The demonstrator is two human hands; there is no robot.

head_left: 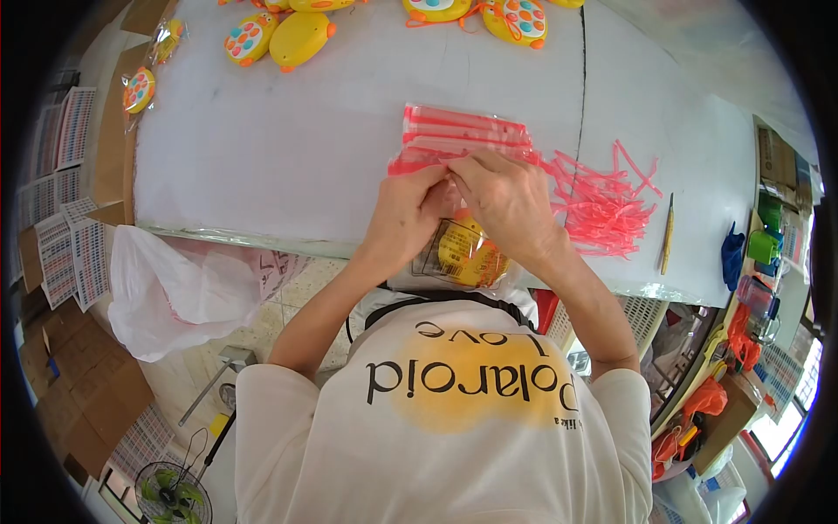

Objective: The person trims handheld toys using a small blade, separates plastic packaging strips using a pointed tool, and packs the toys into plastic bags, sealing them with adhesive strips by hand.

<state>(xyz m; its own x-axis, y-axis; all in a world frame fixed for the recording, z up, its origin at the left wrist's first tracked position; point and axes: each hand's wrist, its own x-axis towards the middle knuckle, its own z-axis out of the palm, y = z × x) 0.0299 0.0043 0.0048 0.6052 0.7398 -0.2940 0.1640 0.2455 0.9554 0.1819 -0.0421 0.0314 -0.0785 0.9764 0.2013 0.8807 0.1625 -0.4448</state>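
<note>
In the head view, a clear plastic bag [471, 253] with black print hangs at the table's near edge, a yellow toy inside it. My left hand [408, 208] pinches the top of this bag from the left. My right hand [508, 196] is closed on the same top edge, its fingertips meeting those of my left hand. Just beyond my fingers lies a stack of clear bags with pink edges [467, 127]. To the right of my right hand spreads a pile of thin pink plastic strips [607, 210].
Several yellow duck-like toys with coloured dots [253, 37] lie along the table's far side. A bagged toy [140, 90] sits at the left edge. A yellow craft knife [669, 234] lies at right. A white plastic bag [175, 293] hangs at left, above a fan [170, 493].
</note>
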